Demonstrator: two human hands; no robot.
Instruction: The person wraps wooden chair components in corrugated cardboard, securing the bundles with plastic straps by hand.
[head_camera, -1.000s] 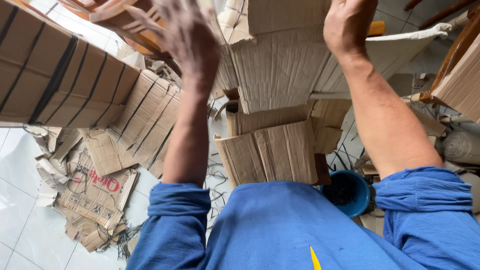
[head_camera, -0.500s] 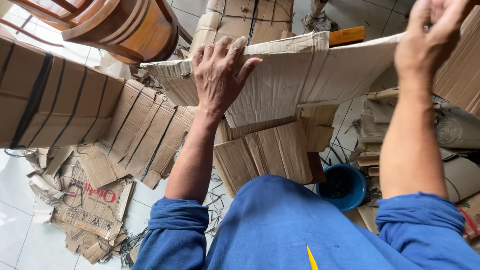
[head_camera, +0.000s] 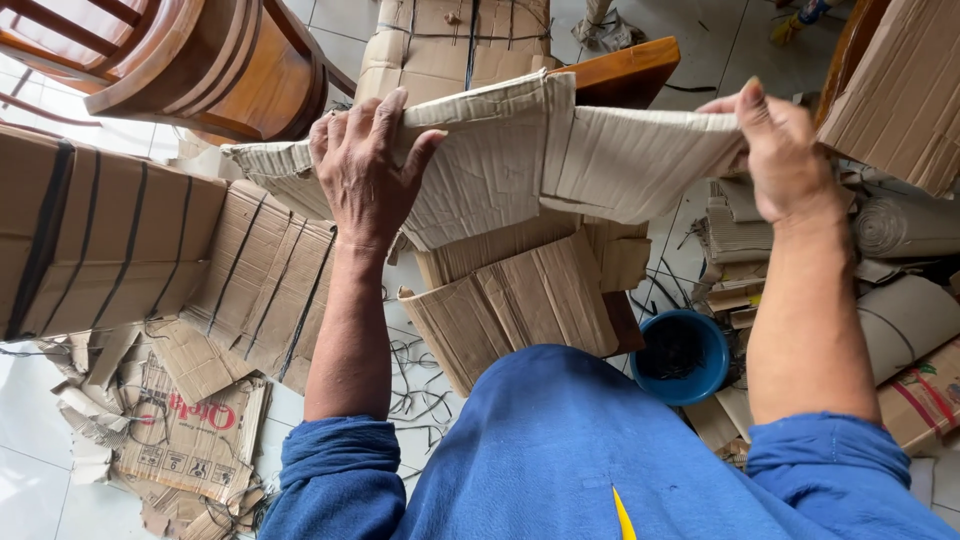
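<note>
I hold a wide, creased sheet of pale cardboard (head_camera: 560, 160) up in front of me with both hands. My left hand (head_camera: 365, 170) grips its left part, fingers curled over the top edge. My right hand (head_camera: 785, 150) pinches its right end between thumb and fingers. The sheet sags and folds in the middle. Below it a smaller brown corrugated piece (head_camera: 510, 305) rests by my lap. Both my arms wear rolled-up blue sleeves.
Flattened cardboard bundles tied with black straps (head_camera: 110, 240) lie at the left. Torn scraps (head_camera: 170, 420) litter the white tile floor. A blue bowl (head_camera: 685, 355) sits at the right near rolled cardboard (head_camera: 900, 270). A wooden chair (head_camera: 190, 60) stands at the upper left.
The cardboard sheet has come lower and closer to me. My right hand dropped from the top right corner down to the sheet's right end, and the view tilted down.
</note>
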